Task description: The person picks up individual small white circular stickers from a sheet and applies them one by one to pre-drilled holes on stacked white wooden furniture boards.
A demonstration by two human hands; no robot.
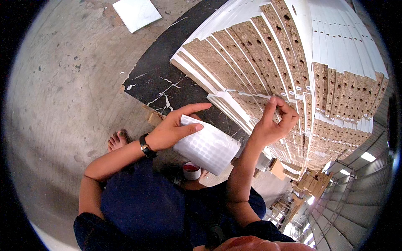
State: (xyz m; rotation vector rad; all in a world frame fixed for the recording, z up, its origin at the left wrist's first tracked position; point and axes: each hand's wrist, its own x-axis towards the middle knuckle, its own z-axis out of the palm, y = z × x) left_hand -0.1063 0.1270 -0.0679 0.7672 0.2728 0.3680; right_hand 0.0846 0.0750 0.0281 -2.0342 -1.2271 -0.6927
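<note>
Here, the left hand [169,131] is curled round a white sheet of round stickers [207,148], thumb on top, forefinger stretched out toward 2 o'clock. The sheet sits at centre frame, above the lap, bowed under the grip. The right hand [274,121], at 3 o'clock of the sheet, has fingers half closed, forefinger and thumb pressed to the edge of a stacked chipboard panel [251,104]; whether a sticker lies under the fingertip cannot be told. The stack leans across a dark marble slab [159,79]. A small red-and-white cup [191,170] stands below the sheet.

Risk: the bent sheet may crease, lifting dots early. A dot pressed off-centre would leave a drilled hole exposed.
</note>
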